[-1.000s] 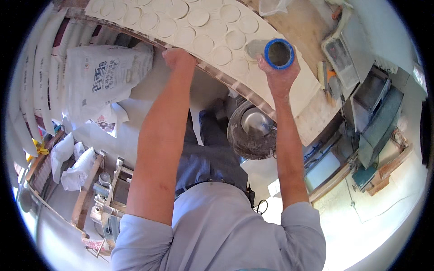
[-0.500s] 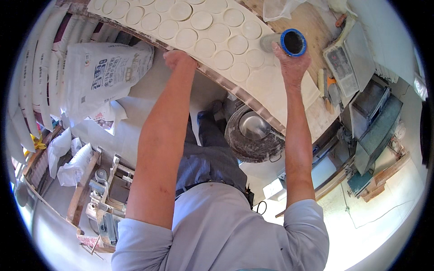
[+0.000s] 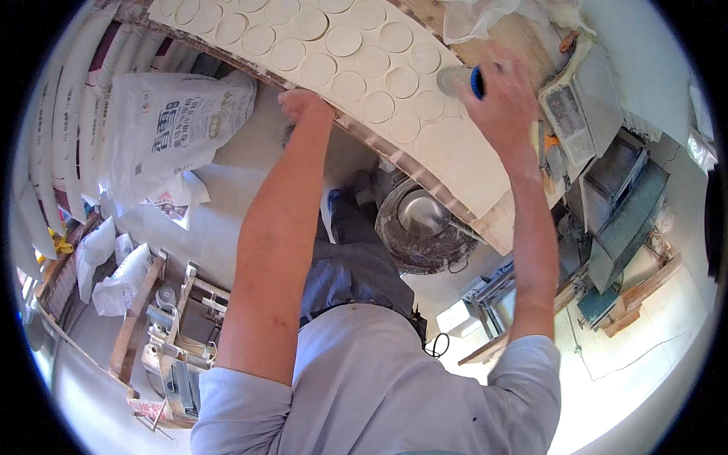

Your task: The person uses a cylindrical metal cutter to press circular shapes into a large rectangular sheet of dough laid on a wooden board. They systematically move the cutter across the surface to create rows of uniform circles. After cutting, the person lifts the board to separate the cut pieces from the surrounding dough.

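Note:
A pale sheet of rolled dough (image 3: 462, 163) lies along the tabletop, marked with several rows of cut circles (image 3: 343, 41). Upright on its right part stands a clear cylindrical cutter (image 3: 452, 80) with a blue rim and a dark opening. My right hand (image 3: 504, 98) is over and against the cutter's top, covering most of the rim. Its fingers are smeared by motion, so their grip is unclear. My left hand (image 3: 305, 104) is closed at the table's near edge, below the circles; whatever its curled fingers hold is hidden.
A metal bowl (image 3: 423, 212) sits in a dark round container (image 3: 402, 246) under the table edge. Scrapers (image 3: 556, 155) and a lidded plastic box (image 3: 569, 114) lie at the right. White printed sacks (image 3: 178, 114) stand left, above a metal machine (image 3: 178, 334).
My right hand has shifted from the cutter's side up over its rim, with the forearm swinging right. The cutter stays in about the same place. My left hand has hardly moved.

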`<state>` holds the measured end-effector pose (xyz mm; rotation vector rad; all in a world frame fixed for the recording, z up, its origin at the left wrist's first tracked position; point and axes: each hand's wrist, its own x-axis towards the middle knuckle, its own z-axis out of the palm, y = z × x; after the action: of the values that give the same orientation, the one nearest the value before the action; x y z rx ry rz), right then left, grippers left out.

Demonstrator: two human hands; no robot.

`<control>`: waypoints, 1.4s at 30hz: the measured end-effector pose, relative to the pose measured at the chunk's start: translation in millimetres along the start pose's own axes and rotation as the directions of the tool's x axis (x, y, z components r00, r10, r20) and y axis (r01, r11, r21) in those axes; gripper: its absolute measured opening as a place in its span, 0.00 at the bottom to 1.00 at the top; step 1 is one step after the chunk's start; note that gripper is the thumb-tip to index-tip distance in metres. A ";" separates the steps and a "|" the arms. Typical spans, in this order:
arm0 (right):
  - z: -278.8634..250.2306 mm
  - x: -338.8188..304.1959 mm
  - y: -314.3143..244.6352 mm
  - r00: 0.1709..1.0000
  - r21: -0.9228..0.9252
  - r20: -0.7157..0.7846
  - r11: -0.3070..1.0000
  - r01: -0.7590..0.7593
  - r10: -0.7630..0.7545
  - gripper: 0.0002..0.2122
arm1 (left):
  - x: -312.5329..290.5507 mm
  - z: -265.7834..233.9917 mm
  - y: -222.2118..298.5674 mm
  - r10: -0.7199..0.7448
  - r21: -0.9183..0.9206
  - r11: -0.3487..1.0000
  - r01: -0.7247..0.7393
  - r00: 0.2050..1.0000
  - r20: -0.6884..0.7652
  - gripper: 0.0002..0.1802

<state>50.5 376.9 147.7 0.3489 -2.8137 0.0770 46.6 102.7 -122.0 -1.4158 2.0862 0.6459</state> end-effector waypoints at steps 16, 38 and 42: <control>63.9 -24.7 -2.1 0.951 0.079 -0.154 0.963 -0.258 0.268 0.11 | 21.7 9.9 -16.0 0.319 0.633 0.703 -0.322 0.940 0.124 0.17; 33.7 -185.8 -21.1 0.843 0.854 0.363 0.219 -0.471 0.396 0.32 | -11.4 -13.6 -5.1 0.519 0.892 0.096 -0.442 0.787 0.334 0.12; 36.4 -188.5 -24.3 0.850 0.816 0.360 0.311 -0.487 0.386 0.30 | -12.2 -16.4 -5.2 0.507 0.887 0.119 -0.446 0.796 0.332 0.12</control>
<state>220.1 393.4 56.0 -0.2687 -2.5638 1.7788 52.5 98.7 -102.3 0.0076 2.2452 -0.5038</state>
